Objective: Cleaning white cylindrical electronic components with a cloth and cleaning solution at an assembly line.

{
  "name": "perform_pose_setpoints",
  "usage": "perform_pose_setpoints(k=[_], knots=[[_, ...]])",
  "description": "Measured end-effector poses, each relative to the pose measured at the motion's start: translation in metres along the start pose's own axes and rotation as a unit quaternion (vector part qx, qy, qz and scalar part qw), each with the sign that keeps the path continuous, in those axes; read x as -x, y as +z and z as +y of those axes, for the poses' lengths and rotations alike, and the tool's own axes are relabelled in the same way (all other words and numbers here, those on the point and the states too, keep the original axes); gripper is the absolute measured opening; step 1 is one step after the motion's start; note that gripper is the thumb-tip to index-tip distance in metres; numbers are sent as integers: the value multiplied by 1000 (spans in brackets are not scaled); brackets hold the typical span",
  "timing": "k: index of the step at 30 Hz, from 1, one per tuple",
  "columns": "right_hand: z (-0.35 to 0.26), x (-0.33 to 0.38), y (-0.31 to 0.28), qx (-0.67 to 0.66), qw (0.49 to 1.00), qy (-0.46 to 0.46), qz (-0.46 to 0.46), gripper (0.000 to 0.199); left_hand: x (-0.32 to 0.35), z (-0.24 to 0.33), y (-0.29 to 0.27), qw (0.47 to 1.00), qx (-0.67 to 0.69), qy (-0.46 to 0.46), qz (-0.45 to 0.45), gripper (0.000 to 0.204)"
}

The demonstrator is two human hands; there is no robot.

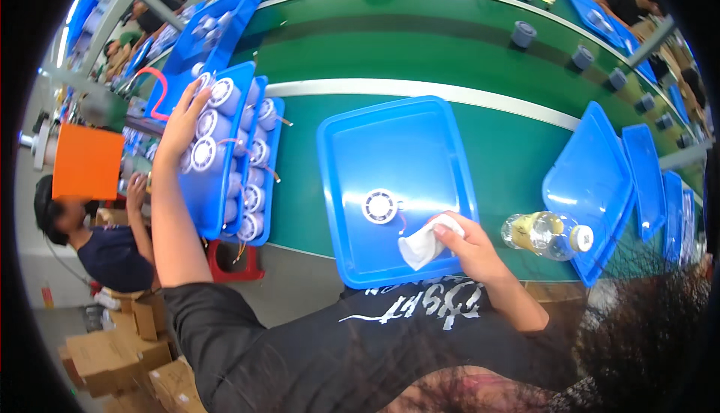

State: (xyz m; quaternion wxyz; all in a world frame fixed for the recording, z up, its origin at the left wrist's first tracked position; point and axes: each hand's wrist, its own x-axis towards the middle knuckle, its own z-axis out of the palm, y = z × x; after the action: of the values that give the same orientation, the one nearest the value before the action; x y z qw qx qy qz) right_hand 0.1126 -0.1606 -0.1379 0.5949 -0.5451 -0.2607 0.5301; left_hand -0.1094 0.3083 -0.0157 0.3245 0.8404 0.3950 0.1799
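Note:
My left hand (pixel 180 129) reaches out to the stacked blue trays at the left. Its fingers close round a white cylindrical part (pixel 204 81) at the far end of the top tray (pixel 201 214); the fingertips partly hide it. Several like parts with slotted round ends and thin wires fill these trays. Over the near right of a separate blue tray (pixel 337 180), my right hand (pixel 474 248) pinches a crumpled white cloth (pixel 420 249). One white part (pixel 379 207) stands in that tray, slotted end up, with a short wire beside it.
A clear plastic bottle (pixel 551 234) lies right of the tray, near more blue trays (pixel 589 177). Grey cylindrical parts (pixel 523 34) stand on the green conveyor (pixel 420 45) beyond a white rail. At left are a person (pixel 112 252), a red stool (pixel 236 267) and cardboard boxes (pixel 112 353).

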Motion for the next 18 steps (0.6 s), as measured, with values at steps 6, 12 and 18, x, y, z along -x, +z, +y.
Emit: perform_pose_setpoints(k=[6,12,18], knots=[[5,4,-5,-57,998,17,-33,27,58,17,-11,976,-178,103,74,53],[1,3,-8,-73,994,-8,-78,29,140,24,-16,982,-180,-54,14,59],[9,-3,0,-79,991,-13,-103,31,142,-23,-34,973,-225,14,39,53]])
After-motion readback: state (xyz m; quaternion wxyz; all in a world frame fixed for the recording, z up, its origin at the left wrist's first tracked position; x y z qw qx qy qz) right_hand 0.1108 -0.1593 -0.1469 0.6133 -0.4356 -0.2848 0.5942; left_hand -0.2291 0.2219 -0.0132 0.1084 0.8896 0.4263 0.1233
